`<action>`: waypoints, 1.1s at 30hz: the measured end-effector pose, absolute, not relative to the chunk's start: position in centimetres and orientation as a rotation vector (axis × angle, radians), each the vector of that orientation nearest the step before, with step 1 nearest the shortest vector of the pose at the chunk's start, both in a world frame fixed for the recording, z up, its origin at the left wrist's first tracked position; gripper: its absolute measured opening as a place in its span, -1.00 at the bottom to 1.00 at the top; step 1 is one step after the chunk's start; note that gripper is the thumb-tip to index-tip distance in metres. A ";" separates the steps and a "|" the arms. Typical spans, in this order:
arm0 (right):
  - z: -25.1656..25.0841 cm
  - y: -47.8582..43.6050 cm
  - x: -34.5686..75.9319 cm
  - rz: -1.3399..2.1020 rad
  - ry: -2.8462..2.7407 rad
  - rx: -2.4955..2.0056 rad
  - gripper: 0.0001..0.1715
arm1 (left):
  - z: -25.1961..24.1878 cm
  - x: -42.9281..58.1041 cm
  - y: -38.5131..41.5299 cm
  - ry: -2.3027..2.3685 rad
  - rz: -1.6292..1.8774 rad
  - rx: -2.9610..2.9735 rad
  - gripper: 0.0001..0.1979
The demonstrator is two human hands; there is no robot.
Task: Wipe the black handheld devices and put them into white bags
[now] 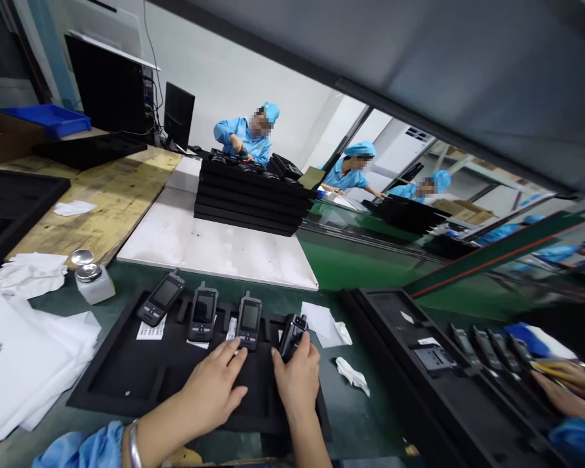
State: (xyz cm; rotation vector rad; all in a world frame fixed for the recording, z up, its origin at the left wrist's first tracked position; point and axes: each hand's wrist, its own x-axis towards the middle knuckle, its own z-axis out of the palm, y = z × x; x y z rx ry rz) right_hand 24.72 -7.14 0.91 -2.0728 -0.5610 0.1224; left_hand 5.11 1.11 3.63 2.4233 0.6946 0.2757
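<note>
A black foam tray (127, 380) lies in front of me with three handheld radio devices in its slots: one tilted at the left (160, 298), two upright (203, 314) (249, 320). My right hand (298, 378) is closed around a fourth black device (292, 333) at the tray's right end. My left hand (215, 387) rests on the tray with fingers stretched, fingertips touching the bottom of the third device. Small white labels (151, 330) lie beside the devices.
White cloths (24, 354) and a small dispenser bottle (91, 281) sit at left. A white board (214, 244) carries a stack of black trays (251, 195). Another tray with devices (448, 364) lies at right, a co-worker's hand (568, 383) beside it. Crumpled wipes (351, 374) lie between. Several people in blue work beyond.
</note>
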 end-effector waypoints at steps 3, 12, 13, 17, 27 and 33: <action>1.1 -8.4 27.0 0.448 -0.234 -1.580 -0.10 | 3.3 6.2 1.4 0.680 0.156 2.593 -0.29; 1.4 -6.3 28.2 0.977 -0.056 -0.991 -0.60 | 1.4 6.1 1.5 0.667 0.305 2.756 -0.34; 1.3 -6.0 28.0 0.993 -0.045 -0.971 -0.64 | 1.3 6.1 1.6 0.661 0.313 2.771 -0.34; 0.9 -6.9 27.3 1.030 -0.026 -0.971 -0.71 | 0.8 6.1 1.6 0.660 0.340 2.851 -0.37; 0.6 -20.3 34.7 0.088 -0.511 -2.068 -0.29 | 2.6 11.4 -0.3 0.351 0.333 2.842 -0.41; -1.1 -20.2 40.3 -0.082 -0.879 -2.177 -0.45 | 0.8 16.3 -2.5 0.213 0.179 2.825 -0.32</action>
